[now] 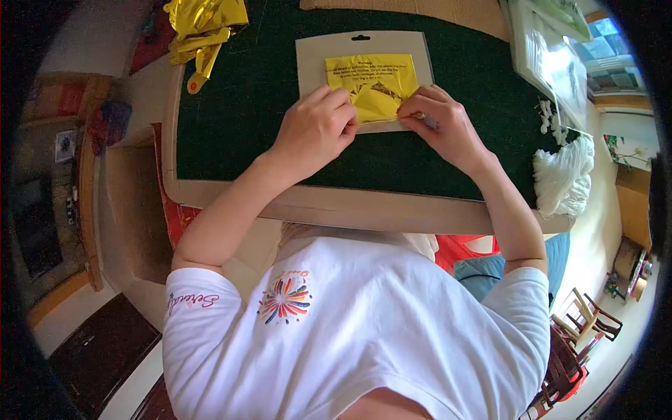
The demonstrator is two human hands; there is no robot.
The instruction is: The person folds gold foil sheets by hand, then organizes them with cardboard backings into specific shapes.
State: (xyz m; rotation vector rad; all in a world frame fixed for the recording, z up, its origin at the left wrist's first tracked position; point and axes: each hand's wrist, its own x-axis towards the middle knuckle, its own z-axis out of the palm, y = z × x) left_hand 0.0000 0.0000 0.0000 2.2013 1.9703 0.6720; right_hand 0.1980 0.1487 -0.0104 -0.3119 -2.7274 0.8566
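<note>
A gold foil packet in a clear bag with printed warning text (374,80) lies on a pale card with a hanging slot (311,59), on the dark green table mat (245,126). My left hand (318,124) is closed at the packet's lower left corner, its fingertips curled and partly hidden. At the lower right corner my right hand (444,122) pinches the bag's edge between thumb and fingers. The card's lower edge shows just under the packet, between both hands.
More gold foil pieces (206,28) lie at the table's back left corner. Clear plastic bags (549,63) are at the right, with a bundle of white string (563,175) at the right edge. Brown cardboard (420,14) lies along the back.
</note>
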